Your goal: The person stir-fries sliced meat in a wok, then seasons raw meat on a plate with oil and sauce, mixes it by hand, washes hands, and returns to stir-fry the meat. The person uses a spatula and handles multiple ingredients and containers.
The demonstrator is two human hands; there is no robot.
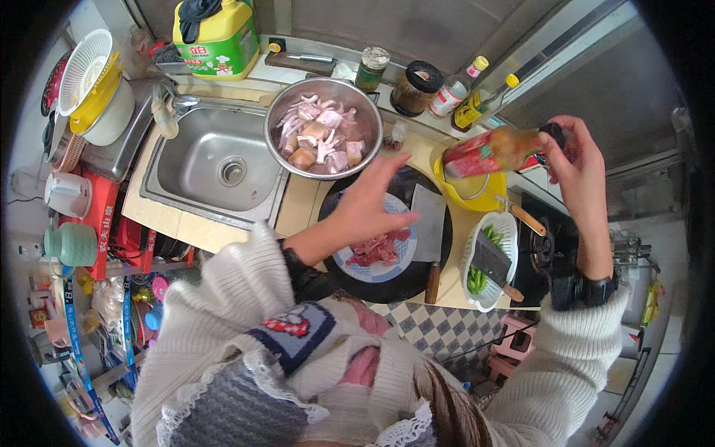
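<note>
My right hand (575,151) grips the dark cap end of a bottle with a red label (480,153), tilted above a yellow basin (473,195). With fingers spread and nothing held, my left hand (368,209) hovers over a blue-and-white plate (366,274) that bears sliced raw meat (382,248). The plate rests on a round black board (346,290). Beside it on the board lies a cleaver (429,223) with a wooden handle. To the right, a white plastic basket (466,268) holds green peppers (477,279), with a second dark-bladed knife (491,260) across it.
A steel bowl (272,142) of raw chicken pieces stands behind the board, beside the steel sink (195,151). Jars and bottles, among them a yellow-capped sauce bottle (475,110), line the back ledge. A gas stove (539,279) is at the right; stacked colanders (84,72) stand far left.
</note>
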